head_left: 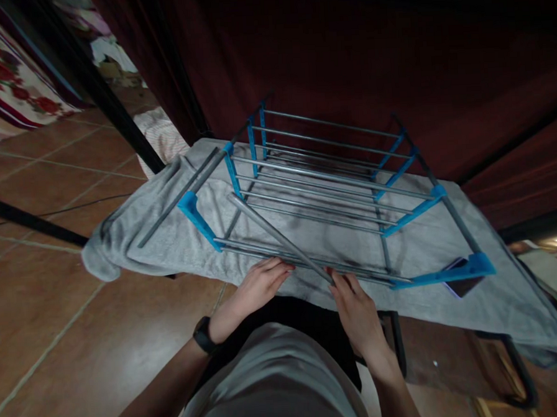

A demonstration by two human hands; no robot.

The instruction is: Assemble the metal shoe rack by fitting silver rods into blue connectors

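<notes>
A rack of grey metal rods [324, 187] joined by blue plastic brackets [199, 222] lies on a grey towel [163, 233] spread over a low table. My left hand [259, 287] rests flat on the towel with fingers stretched toward the rack's near rods. My right hand [356, 310] is at the near edge, fingertips on the end of a loose grey rod [280, 236] that slants across the rack. A black watch sits on my left wrist.
Another loose rod [179, 198] lies on the towel at the left. A dark phone [462, 280] sits under the right blue bracket. A dark red curtain [345, 55] hangs behind. Tiled floor [55, 320] lies to the left, with a black pole [109, 99] and floral cloth [5, 79].
</notes>
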